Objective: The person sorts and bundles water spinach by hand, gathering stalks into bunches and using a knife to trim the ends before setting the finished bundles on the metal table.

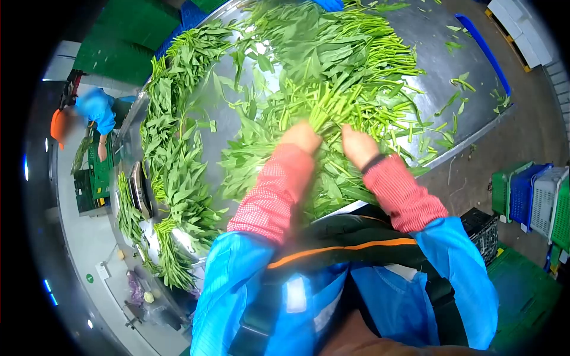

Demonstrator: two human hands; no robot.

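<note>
My left hand (303, 137) is closed round a bunch of water spinach (332, 110), its cut pale-green stems fanning up and to the right. Just right of it, my right hand (360, 146) has its fingers curled at the edge of the stems; what they pinch, if anything, is hidden. Beneath both hands lies a loose spread of leaves (261, 148) on the metal table (424, 26). A large pile of water spinach (320, 50), many stem ends facing right, lies beyond the hands.
Bundled greens (172, 130) line the table's left side. A blue strip (484, 53) borders the far right edge, near scattered stem scraps (463, 83). A co-worker in a blue top (98, 110) reaches over a green crate (100, 169) at left. Stacked crates (525, 193) stand at right.
</note>
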